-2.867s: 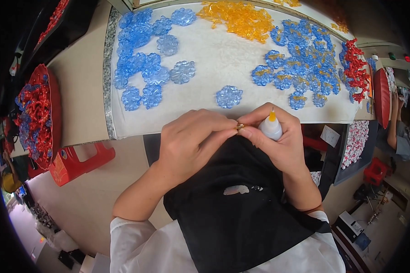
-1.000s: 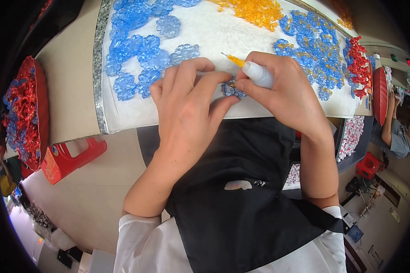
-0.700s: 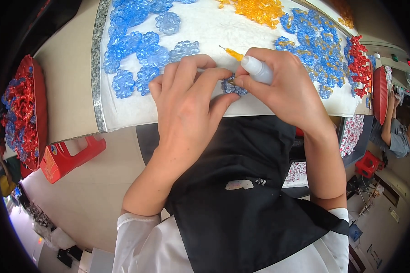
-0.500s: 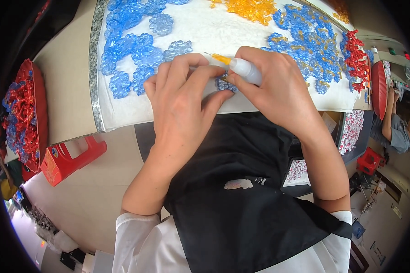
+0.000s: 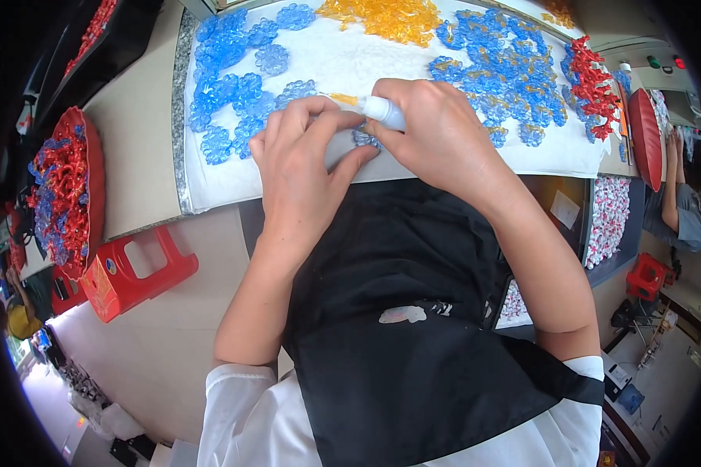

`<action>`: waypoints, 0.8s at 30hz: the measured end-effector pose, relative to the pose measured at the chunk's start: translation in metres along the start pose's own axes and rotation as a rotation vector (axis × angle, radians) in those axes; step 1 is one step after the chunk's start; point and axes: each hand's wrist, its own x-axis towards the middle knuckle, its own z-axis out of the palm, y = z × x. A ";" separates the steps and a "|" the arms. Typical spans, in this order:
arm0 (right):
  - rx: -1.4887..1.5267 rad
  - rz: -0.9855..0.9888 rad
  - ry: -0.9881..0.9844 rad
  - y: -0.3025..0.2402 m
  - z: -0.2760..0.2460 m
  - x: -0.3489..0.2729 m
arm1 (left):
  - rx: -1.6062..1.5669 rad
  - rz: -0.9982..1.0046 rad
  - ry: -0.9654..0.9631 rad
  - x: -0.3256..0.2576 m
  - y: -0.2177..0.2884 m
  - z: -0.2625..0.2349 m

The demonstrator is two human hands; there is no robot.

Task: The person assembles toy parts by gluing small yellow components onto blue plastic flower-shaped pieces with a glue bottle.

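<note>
On the white-covered table, my left hand (image 5: 300,159) is curled, with thumb and index finger at a blue translucent flower-shaped piece (image 5: 365,138). That piece lies near the cloth's front edge, partly hidden by fingers. My right hand (image 5: 432,128) closes around a small whitish squeeze bottle (image 5: 387,114). The bottle is tilted, its orange nozzle pointing left over the back of my left fingers. My right thumb comes down close to the blue piece; whether it touches is unclear. Loose blue flower pieces (image 5: 245,93) lie beyond my left hand.
Blue pieces with orange bits on them (image 5: 506,66) spread at the right. Orange pieces (image 5: 389,19) are heaped at the back, red branch-like pieces (image 5: 596,86) at the right edge. A red basket (image 5: 93,183) of red and blue pieces and a red stool (image 5: 144,272) stand left.
The whole view has shifted slightly. Both hands and the bottle sit a little further left in the picture, still in nearly the same pose around the blue piece.
</note>
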 end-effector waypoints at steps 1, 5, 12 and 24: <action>-0.004 -0.002 0.009 0.000 -0.002 0.000 | -0.005 0.006 0.005 0.001 0.001 0.000; 0.026 0.026 0.001 0.001 -0.003 0.001 | -0.003 0.007 -0.006 0.002 0.002 0.000; 0.179 0.034 0.131 0.010 -0.006 -0.016 | 0.078 0.014 0.012 0.007 0.003 -0.002; 0.816 0.217 0.259 0.038 -0.030 -0.092 | 0.177 0.028 0.199 0.037 -0.031 -0.022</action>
